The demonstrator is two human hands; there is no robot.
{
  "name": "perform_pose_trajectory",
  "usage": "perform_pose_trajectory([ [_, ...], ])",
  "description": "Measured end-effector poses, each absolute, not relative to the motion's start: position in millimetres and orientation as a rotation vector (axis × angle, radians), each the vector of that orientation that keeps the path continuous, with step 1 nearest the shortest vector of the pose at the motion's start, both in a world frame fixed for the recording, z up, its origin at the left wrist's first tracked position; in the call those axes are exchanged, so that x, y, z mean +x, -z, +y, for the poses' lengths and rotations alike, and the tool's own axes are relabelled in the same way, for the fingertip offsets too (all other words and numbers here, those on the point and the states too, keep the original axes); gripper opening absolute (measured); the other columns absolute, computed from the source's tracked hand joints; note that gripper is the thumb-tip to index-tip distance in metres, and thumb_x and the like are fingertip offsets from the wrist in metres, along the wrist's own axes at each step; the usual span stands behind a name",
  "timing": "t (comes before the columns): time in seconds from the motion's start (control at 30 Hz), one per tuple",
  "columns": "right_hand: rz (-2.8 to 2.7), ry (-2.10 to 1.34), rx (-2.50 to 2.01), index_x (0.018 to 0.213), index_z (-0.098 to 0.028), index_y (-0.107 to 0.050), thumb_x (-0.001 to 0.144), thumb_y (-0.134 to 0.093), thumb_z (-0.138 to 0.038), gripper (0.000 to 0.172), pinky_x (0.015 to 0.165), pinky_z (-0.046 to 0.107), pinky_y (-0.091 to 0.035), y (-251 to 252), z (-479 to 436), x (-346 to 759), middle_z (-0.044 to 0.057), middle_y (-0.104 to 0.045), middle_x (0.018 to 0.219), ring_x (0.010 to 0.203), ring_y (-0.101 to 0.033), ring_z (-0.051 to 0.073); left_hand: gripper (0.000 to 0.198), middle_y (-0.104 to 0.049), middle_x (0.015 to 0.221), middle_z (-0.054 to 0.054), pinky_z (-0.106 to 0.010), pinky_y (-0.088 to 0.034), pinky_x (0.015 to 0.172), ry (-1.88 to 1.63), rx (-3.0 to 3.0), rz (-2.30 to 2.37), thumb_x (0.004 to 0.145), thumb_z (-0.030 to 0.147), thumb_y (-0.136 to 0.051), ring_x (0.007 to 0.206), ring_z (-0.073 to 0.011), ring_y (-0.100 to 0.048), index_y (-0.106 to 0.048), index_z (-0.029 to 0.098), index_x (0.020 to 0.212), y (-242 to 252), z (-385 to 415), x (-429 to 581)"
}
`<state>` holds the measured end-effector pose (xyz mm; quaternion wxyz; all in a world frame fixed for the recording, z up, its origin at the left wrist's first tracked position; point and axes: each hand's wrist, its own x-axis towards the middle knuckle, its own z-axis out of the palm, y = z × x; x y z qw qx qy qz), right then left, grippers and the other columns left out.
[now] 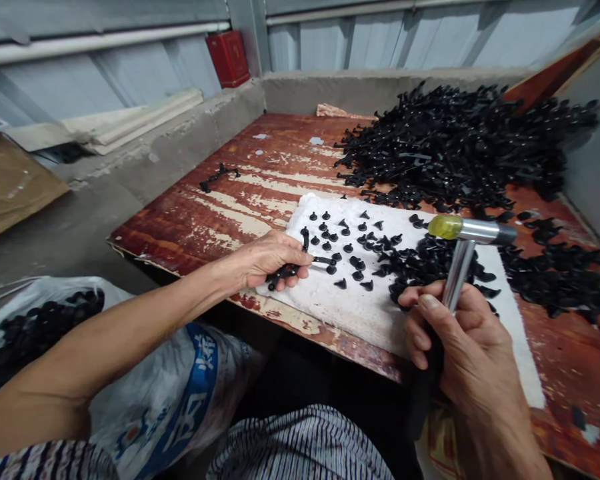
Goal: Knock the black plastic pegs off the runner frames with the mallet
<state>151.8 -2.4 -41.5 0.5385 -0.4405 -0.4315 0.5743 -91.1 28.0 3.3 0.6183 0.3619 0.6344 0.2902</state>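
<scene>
My left hand (275,259) is closed around several slim black parts (283,273) at the left edge of a white cloth (350,323). One of these parts reaches right from the fingers to a small black cap-shaped piece (331,269) on the cloth. A hammer (460,270) with a yellow-green face, a metal head and a black handle is in my right hand (460,333), its head raised over the cloth's right side. Several small black pieces stand spread over the cloth's middle, with a denser heap (420,263) behind the hammer.
A large pile of black parts (460,147) covers the back right of the worn red-brown table (220,227). More black pieces (565,280) lie at the right. Below left is a white sack (175,393) beside an open bag of black pieces (40,333). A red tin (227,59) stands behind.
</scene>
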Motion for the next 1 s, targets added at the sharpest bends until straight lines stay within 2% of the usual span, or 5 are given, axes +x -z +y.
perform_pose_trajectory([
  [0.4,-1.025,-1.382,-1.044,0.082,-0.023,-0.055,0.073,-0.079,-0.031,0.027,0.027,0.016,-0.037,39.4,-1.9,150.2,-0.001,-0.067,0.076,0.037,-0.045,0.006,0.033,-0.058,0.049,-0.001,-0.017,-0.032,0.026,-0.673,0.803,1.436,0.084,0.005,-0.059,0.032,-0.0065,-0.047,-0.055,0.012,0.052,-0.2,27.6,-90.9],
  [0.8,-1.047,-1.351,-1.076,0.083,-0.022,-0.056,0.075,-0.078,-0.035,0.027,0.027,0.016,-0.037,39.4,-3.7,149.9,0.000,-0.066,0.077,0.039,-0.044,0.006,0.034,-0.059,0.051,0.000,-0.018,-0.030,0.027,-0.643,0.883,1.475,0.085,0.005,-0.058,0.032,-0.0058,-0.048,-0.050,0.014,0.053,3.6,32.7,-84.6],
  [1.0,-1.249,-1.340,-1.204,0.102,-0.024,-0.067,0.080,-0.071,-0.046,0.032,0.027,0.019,-0.037,35.8,-7.7,153.1,-0.001,-0.061,0.071,0.037,-0.043,0.007,0.033,-0.058,0.050,-0.001,-0.019,-0.029,0.028,-0.574,0.926,1.571,0.082,0.005,-0.059,0.032,-0.0061,-0.046,-0.049,0.016,0.052,-1.4,34.9,-86.5],
])
